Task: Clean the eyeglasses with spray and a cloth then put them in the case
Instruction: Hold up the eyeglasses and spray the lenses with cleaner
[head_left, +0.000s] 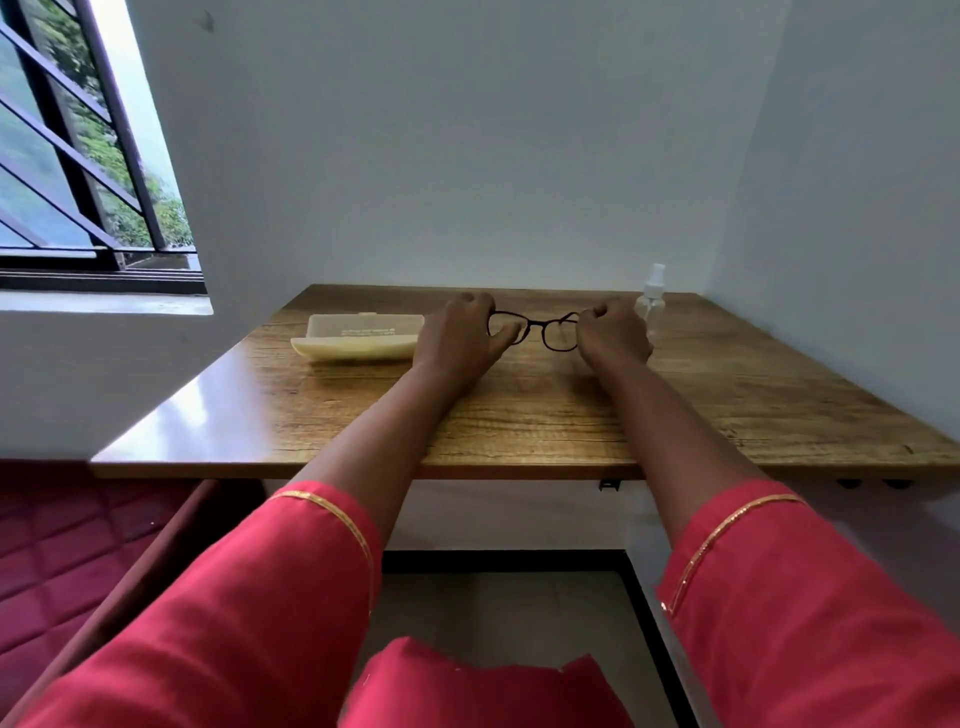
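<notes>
Dark-framed eyeglasses (550, 328) are held over the far middle of the wooden table (519, 415), lenses facing me. My left hand (460, 338) grips the frame's left end and my right hand (613, 332) grips its right end. A cream glasses case (358, 336) lies open to the left of my left hand. A small clear spray bottle (652, 296) with a white nozzle stands upright just behind my right hand. I see no cloth.
White walls close the table at the back and right. A barred window (78, 156) is at the upper left. A dark red quilted seat (62, 561) sits below the table's left edge.
</notes>
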